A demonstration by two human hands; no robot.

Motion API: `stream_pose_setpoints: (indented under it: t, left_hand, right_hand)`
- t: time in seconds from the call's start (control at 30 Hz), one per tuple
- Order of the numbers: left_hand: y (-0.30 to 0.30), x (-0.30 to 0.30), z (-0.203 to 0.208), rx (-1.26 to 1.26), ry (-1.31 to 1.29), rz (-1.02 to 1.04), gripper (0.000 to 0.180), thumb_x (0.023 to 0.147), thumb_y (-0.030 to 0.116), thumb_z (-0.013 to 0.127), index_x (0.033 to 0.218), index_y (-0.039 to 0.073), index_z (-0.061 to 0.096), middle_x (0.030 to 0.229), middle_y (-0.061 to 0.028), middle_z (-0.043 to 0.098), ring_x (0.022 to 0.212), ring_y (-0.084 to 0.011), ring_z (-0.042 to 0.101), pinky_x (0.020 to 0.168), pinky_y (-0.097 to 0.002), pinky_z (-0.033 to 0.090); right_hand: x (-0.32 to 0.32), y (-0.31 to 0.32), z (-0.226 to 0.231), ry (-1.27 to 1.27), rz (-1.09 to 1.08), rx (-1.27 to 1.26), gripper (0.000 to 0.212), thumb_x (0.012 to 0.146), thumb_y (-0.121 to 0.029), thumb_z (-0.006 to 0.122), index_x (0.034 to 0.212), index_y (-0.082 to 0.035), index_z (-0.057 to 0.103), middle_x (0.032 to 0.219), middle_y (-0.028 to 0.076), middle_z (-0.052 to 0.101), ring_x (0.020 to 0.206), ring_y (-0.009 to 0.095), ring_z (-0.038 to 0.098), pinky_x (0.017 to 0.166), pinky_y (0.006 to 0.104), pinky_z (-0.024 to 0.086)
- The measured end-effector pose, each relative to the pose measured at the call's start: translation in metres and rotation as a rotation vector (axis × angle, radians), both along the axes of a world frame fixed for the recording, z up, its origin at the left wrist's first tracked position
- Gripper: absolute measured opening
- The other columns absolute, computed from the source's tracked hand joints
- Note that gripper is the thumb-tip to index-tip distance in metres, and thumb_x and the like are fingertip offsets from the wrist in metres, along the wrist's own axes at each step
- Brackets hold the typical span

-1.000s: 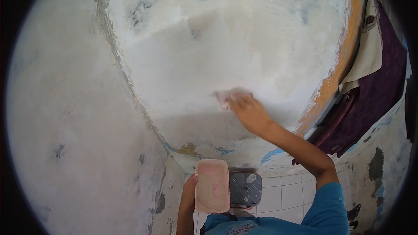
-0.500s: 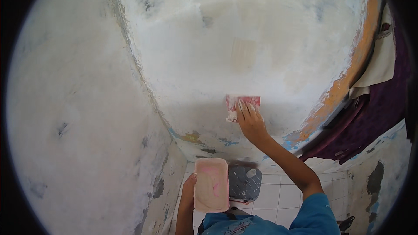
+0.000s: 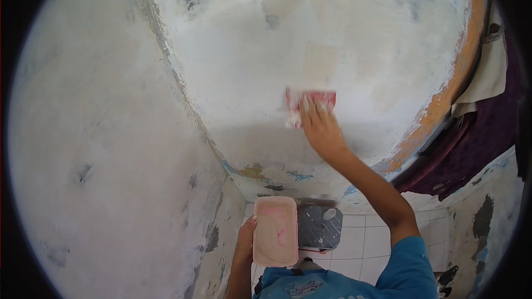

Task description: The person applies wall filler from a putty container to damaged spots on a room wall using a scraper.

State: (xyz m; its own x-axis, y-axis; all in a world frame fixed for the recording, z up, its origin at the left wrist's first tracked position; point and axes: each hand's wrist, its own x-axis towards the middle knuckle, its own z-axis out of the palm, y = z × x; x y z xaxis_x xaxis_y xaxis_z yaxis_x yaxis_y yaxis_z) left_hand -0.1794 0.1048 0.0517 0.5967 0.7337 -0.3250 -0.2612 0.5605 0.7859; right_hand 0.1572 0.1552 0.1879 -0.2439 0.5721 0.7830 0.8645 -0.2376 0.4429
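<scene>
My right hand (image 3: 320, 127) presses a red flat scraper (image 3: 327, 97) against the white, patchy wall (image 3: 244, 72) in front of me. The fingers lie over the scraper's face, and whitish paste smears its left side. In my left hand (image 3: 246, 238) is a pink rectangular tub (image 3: 275, 232), gripped by its left edge. Pale paste coats the inside of the tub, with streaks of brighter pink showing through. The left fingers beneath the tub are hidden.
A dark grey paint-spotted platform (image 3: 320, 232) sits on the white tiled floor (image 3: 354, 243) behind the tub. A second wall (image 3: 111, 149) stands close on my left. Purple cloth (image 3: 443, 160) and a beige cloth (image 3: 487, 86) hang at the right, beside an orange strip of wall (image 3: 426, 119).
My right hand has slid the scraper upward along the wall. The view has shifted slightly, and my left hand still holds the tub at about the same place.
</scene>
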Motion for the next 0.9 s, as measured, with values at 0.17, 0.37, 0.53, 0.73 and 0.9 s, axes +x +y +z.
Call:
stream_pose_setpoints:
  t: [0.17,0.37,0.53,0.73,0.9]
  left_hand:
    - [0.026,-0.013,0.028,-0.077,0.004,-0.031,0.044,0.108,0.031,0.044,0.134,-0.002,0.055,0.123,-0.015,0.066,0.108,-0.0234,0.067,0.094,-0.0374,0.056]
    - [0.065,-0.021,-0.005,-0.102,-0.063,-0.1,0.051,0.108,0.039,0.044,0.139,0.001,0.053,0.128,-0.0151,0.065,0.113,-0.0251,0.067,0.096,-0.04,0.055]
    - [0.076,-0.02,0.017,-0.089,-0.116,-0.111,0.055,0.107,0.044,0.044,0.142,0.003,0.051,0.131,-0.0151,0.064,0.116,-0.0264,0.066,0.098,-0.0414,0.055]
    - [0.081,-0.024,0.029,-0.019,-0.109,-0.081,0.058,0.105,0.048,0.044,0.143,0.004,0.05,0.133,-0.015,0.063,0.117,-0.0274,0.065,0.1,-0.0423,0.054]
    - [0.081,-0.017,0.03,-0.072,-0.198,-0.098,0.065,0.102,0.054,0.044,0.145,0.005,0.049,0.133,-0.016,0.062,0.117,-0.0293,0.065,0.101,-0.0437,0.054]
  right_hand:
    - [-0.009,-0.007,-0.013,0.177,0.088,-0.141,0.048,0.087,-0.006,0.059,0.133,0.007,0.059,0.127,0.022,0.065,0.112,0.037,0.065,0.098,0.0462,0.053]
    - [-0.008,0.024,0.135,0.028,0.0,0.196,0.051,0.088,-0.006,0.059,0.138,0.003,0.055,0.132,0.02,0.061,0.118,0.035,0.061,0.097,0.0442,0.051]
    - [-0.003,0.038,0.024,0.029,-0.083,0.049,0.053,0.09,-0.01,0.058,0.141,0.004,0.053,0.144,0.02,0.056,0.128,0.037,0.056,0.107,0.0497,0.047]
    - [-0.031,0.008,0.027,0.205,0.017,-0.065,0.059,0.087,-0.005,0.061,0.146,-0.001,0.053,0.143,0.018,0.059,0.128,0.035,0.059,0.103,0.045,0.05]
    - [-0.007,0.024,0.158,0.024,0.013,0.222,0.051,0.09,-0.009,0.059,0.141,0.0,0.056,0.127,0.017,0.065,0.112,0.034,0.064,0.093,0.043,0.053]
